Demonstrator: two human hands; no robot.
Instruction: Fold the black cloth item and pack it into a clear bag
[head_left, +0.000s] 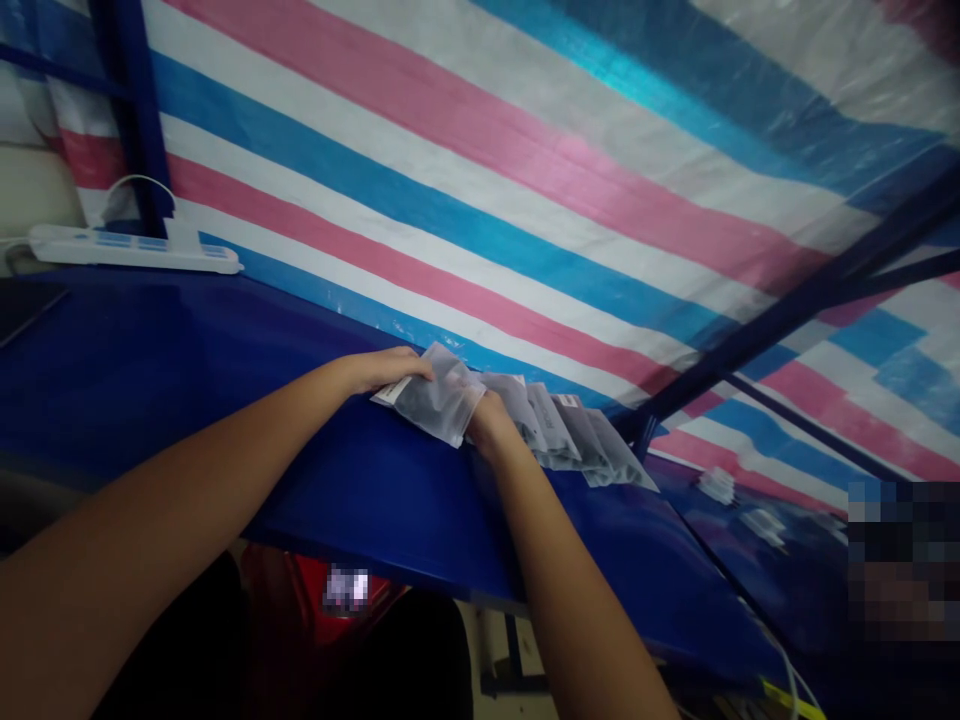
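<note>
Hold the cloudy bag steady with left hand pinching one end and right hand, grip unclear, at the other

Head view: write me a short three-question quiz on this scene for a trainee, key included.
1. Multiple choice. Seen from the frosted bag at the hands, on which side does the row of bags lie?
A) left
B) right
C) below, nearer the person

2. True or false: the left hand and the right hand are both at the same frosted bag.

3. Short answer: what white device lies at the back left of the blue table?

Key:
1. B
2. True; the right hand's fingers are partly hidden.
3. A power strip.
</note>
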